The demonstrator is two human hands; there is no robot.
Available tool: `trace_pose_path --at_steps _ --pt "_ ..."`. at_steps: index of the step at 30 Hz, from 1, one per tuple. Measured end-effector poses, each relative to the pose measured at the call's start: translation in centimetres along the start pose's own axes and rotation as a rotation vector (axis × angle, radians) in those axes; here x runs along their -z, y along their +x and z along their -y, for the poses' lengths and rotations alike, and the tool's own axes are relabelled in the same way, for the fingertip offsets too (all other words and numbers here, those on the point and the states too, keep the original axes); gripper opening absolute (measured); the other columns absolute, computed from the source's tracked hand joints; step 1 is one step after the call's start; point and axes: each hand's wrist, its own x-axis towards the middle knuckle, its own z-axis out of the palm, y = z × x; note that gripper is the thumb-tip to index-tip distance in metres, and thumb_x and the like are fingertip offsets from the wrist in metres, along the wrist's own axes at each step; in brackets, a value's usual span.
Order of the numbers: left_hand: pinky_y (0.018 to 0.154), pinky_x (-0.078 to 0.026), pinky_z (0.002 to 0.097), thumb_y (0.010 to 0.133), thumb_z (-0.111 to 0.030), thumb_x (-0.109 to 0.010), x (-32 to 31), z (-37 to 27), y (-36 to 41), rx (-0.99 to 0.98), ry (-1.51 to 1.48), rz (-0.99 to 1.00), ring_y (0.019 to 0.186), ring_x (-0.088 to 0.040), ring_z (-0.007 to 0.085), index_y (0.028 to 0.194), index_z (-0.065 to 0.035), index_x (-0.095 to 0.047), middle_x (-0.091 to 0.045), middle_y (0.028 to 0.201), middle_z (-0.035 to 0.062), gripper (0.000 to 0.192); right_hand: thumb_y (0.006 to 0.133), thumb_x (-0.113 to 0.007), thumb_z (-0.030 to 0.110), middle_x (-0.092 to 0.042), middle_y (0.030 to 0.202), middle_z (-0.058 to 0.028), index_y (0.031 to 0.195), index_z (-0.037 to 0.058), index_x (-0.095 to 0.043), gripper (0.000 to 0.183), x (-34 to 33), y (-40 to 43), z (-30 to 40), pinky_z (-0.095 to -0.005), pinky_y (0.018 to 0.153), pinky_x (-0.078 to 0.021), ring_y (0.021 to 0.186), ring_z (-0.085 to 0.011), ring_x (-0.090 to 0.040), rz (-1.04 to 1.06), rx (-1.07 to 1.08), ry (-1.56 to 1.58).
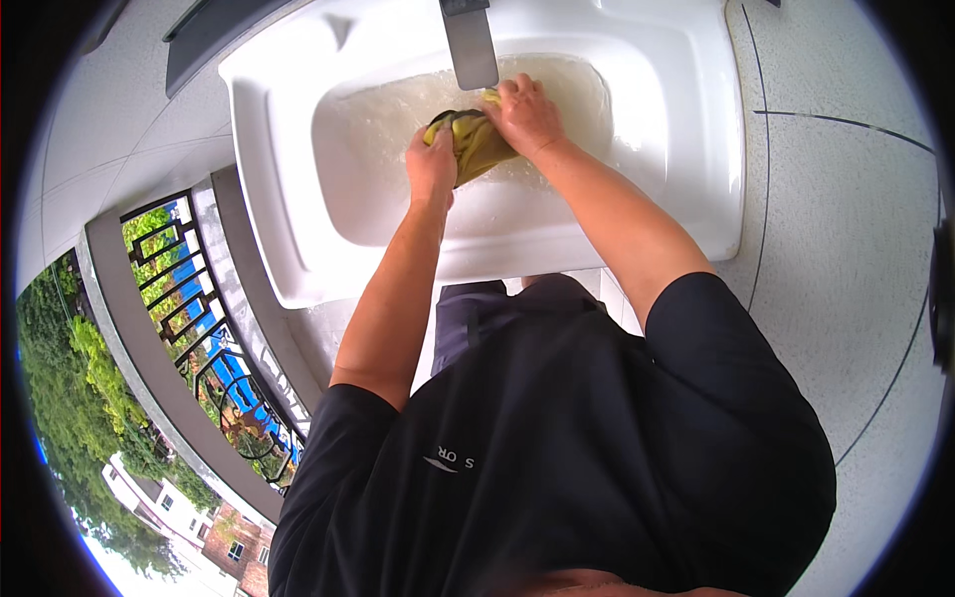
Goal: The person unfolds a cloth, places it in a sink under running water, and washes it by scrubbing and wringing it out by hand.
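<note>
A wet yellow-olive cloth (481, 149) with a dark edge hangs bunched between my two hands, over the basin of a white ceramic sink (276, 172). My left hand (433, 164) grips its left end, thumb on top. At the upper right of the cloth, my right hand (526, 116) has its fingers curled over a fold, close below the spout. Cloudy, rippling water (365, 119) lies in the basin beneath. The underside of the cloth and some of my fingertips are hidden.
A flat grey faucet spout (471, 52) juts over the basin just above my right hand. Pale tiled wall (835, 194) runs along the right. On the left stands a black metal railing (171, 261) with a grey ledge (142, 358), trees and buildings beyond.
</note>
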Motion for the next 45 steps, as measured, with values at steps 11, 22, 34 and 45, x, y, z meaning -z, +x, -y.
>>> trace_pose_path --at_steps 11,22,34,45 --pt "0.094 -0.061 0.0517 0.095 -0.056 -0.080 2.6 3.6 4.8 -0.359 1.079 -0.259 0.117 -0.070 0.0383 0.143 -0.0128 -0.061 -0.056 0.137 0.0134 0.068 0.102 -0.068 0.063 -0.060 0.115 -0.0115 0.110 0.0071 -0.068 0.056 -0.9 -1.3 -1.8 -0.0441 0.081 -0.0627 0.107 -0.0316 -0.067 0.064 -0.039 -0.223" --pt "0.114 -0.053 0.0553 0.112 -0.030 -0.067 2.7 -1.0 5.0 0.302 -0.814 0.045 0.128 -0.068 0.0359 0.144 -0.0015 -0.062 -0.070 0.138 0.0142 0.043 0.106 -0.076 0.038 -0.072 0.120 -0.0082 0.131 0.0076 -0.066 0.041 3.0 -1.1 -0.3 -0.0409 0.095 -0.0582 0.109 -0.0243 -0.071 0.088 -0.829 1.631" --pt "0.107 -0.057 0.0555 0.112 -0.062 -0.055 -0.2 -2.8 1.1 0.301 -1.154 0.672 0.118 -0.069 0.0399 0.133 -0.0046 -0.069 -0.071 0.131 0.0216 0.063 0.092 -0.087 0.041 -0.075 0.106 -0.0129 0.107 0.0032 -0.079 0.041 10.1 -5.2 14.6 -0.0338 0.093 -0.0547 0.103 -0.0217 -0.074 0.325 -0.142 1.244" --pt "0.096 -0.064 0.0470 0.115 -0.033 -0.051 -1.8 2.0 1.0 0.357 -0.788 0.092 0.118 -0.075 0.0272 0.146 -0.0066 -0.062 -0.072 0.136 0.0130 0.042 0.098 -0.071 0.048 -0.078 0.094 -0.0123 0.098 0.0110 -0.071 0.037 1.5 0.8 6.6 -0.0542 0.074 -0.0611 0.088 -0.0378 -0.076 0.048 -0.042 0.292"
